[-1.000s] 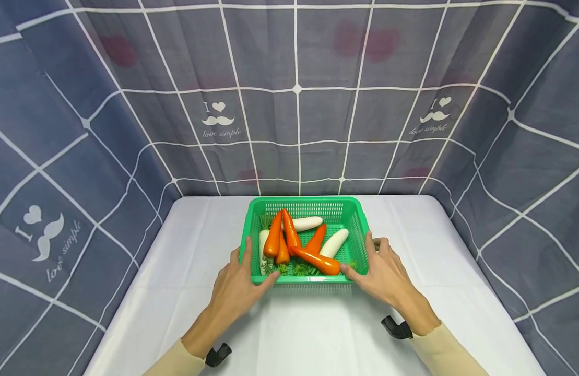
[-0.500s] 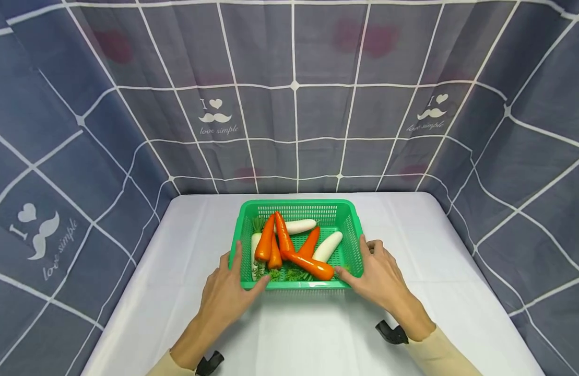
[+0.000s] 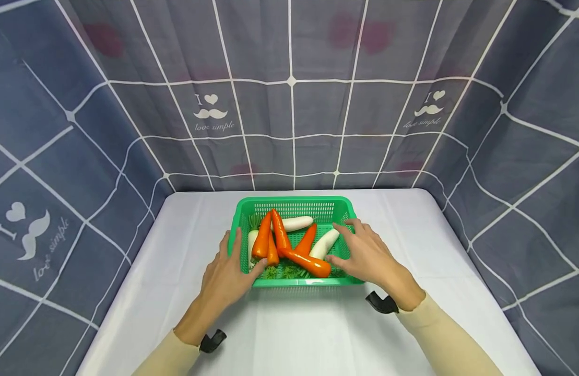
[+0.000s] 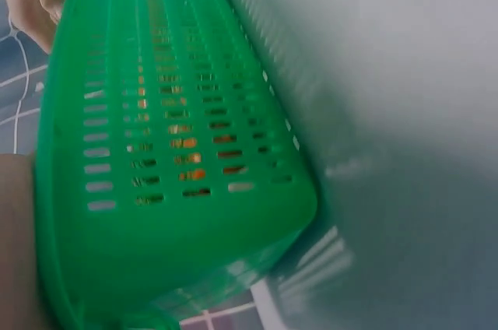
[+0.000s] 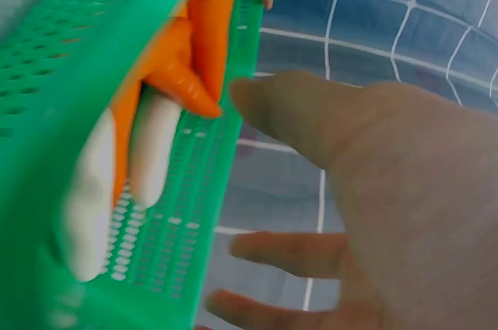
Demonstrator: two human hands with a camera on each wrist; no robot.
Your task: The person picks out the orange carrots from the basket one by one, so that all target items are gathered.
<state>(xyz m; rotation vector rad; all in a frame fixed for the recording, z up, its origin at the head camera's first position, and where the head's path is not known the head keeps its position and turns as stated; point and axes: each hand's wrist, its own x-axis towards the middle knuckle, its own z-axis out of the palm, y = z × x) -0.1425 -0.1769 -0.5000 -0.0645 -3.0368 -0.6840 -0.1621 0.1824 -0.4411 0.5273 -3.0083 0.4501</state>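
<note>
A green plastic basket (image 3: pixel 308 282) with slotted walls holds several orange carrots (image 3: pixel 312 263) and several white radishes (image 3: pixel 324 244), some with green leafy tops (image 3: pixel 293 271). My left hand (image 3: pixel 225 277) lies at the basket's near left corner, fingers extended along the left rim and thumb reaching over the front edge. Whether it presses the rim is unclear. My right hand (image 3: pixel 369 256) hovers over the right side, thumb and fingers spread beside a white radish, holding nothing. In the right wrist view a gap shows between the spread fingers (image 5: pixel 292 256) and the vegetables.
The basket stands on a white cloth-covered table (image 3: pixel 294 334). Grey-blue checked curtains (image 3: pixel 317 109) rise behind the table and along both sides. A black strap (image 3: pixel 383 303) is on the right wrist, another strap (image 3: pixel 213 340) on the left.
The basket shifted slightly left and nearer, then came to rest. My right hand left its right rim and moved inward over the vegetables. My left hand stayed at the left corner, thumb slightly higher.
</note>
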